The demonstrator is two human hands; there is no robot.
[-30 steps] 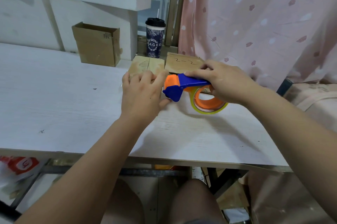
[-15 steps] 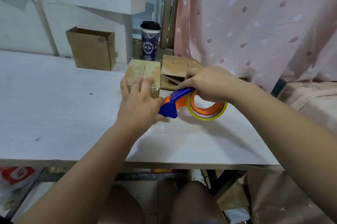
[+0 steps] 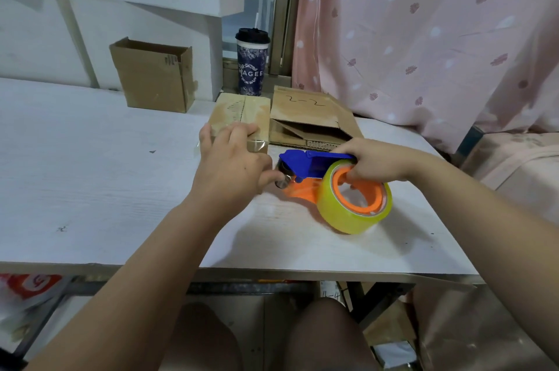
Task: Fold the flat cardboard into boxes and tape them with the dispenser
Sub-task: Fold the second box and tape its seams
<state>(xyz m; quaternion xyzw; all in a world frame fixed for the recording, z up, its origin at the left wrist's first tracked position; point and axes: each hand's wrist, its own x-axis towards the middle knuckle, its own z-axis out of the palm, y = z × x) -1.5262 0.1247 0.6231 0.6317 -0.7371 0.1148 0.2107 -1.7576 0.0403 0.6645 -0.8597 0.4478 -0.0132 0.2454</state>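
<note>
Wide bare table (image 3: 90, 174) on your left, its near edge under your forearms, its right corner close by the curtain (image 3: 423, 38). Your left hand (image 3: 230, 159) lies flat, fingers pressing the small taped box (image 3: 242, 113). Your right hand (image 3: 378, 162) grips the tape dispenser (image 3: 305, 165), fingers curled through the roll's core. Flattened cardboard (image 3: 308, 116) marked 2-2 sits just behind; an open box (image 3: 154, 77) and a cup (image 3: 252, 62) stand further back. Since half a second ago the dispenser has swung right, off the box.
</note>
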